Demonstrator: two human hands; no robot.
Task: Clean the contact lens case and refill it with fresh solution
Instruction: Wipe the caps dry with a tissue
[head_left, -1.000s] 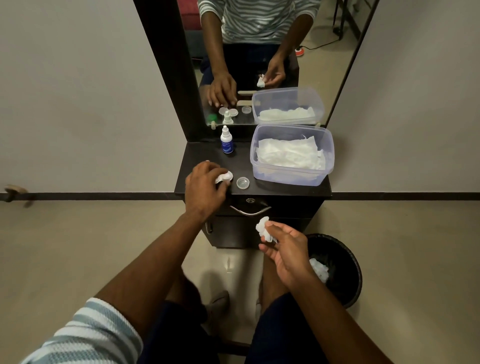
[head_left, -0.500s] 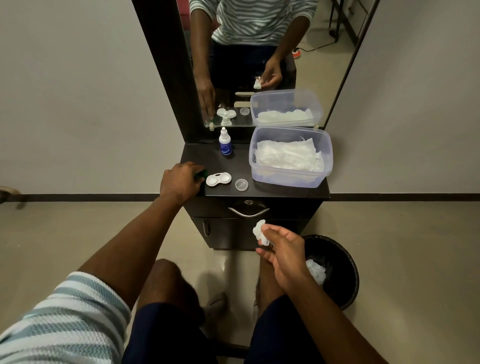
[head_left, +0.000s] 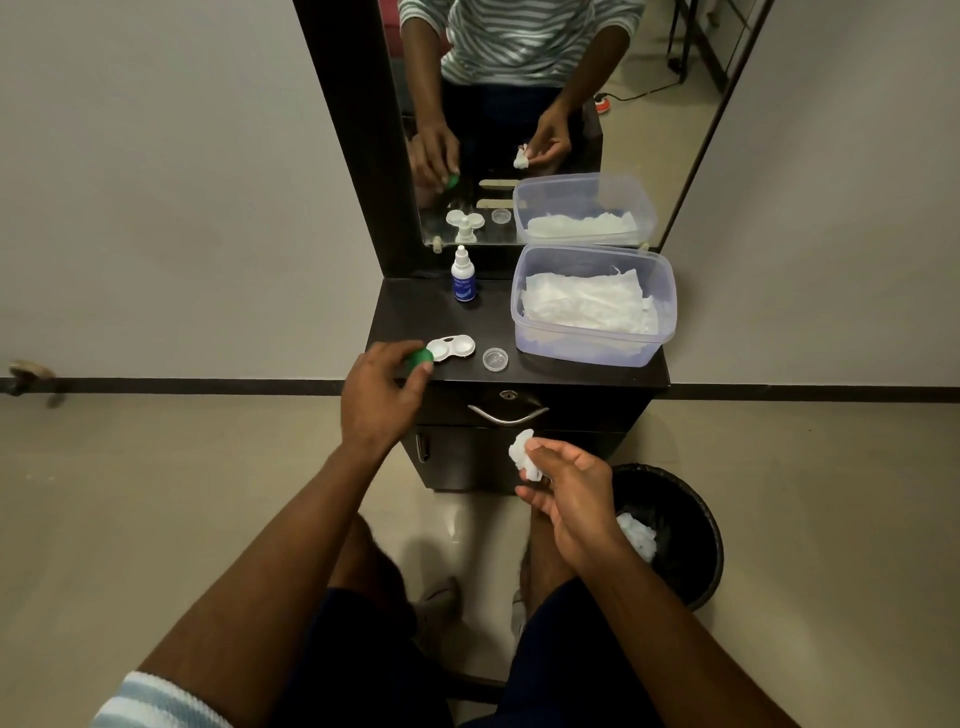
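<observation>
Left hand (head_left: 382, 395) pinched a green cap (head_left: 421, 359) just beside the open white lens case (head_left: 451, 347) on the dark cabinet top (head_left: 410, 317). Right hand (head_left: 569, 493) held a crumpled tissue (head_left: 524, 456) lower down, in front of the drawer handle (head_left: 506, 414). Clear cap (head_left: 495, 359) lay right of the case; solution bottle (head_left: 463, 275) stood upright near the mirror (head_left: 545, 119). Plastic tub (head_left: 592, 353) held white tissues (loosely piled). Black bin (head_left: 696, 519) on the floor, wadded tissue inside.
</observation>
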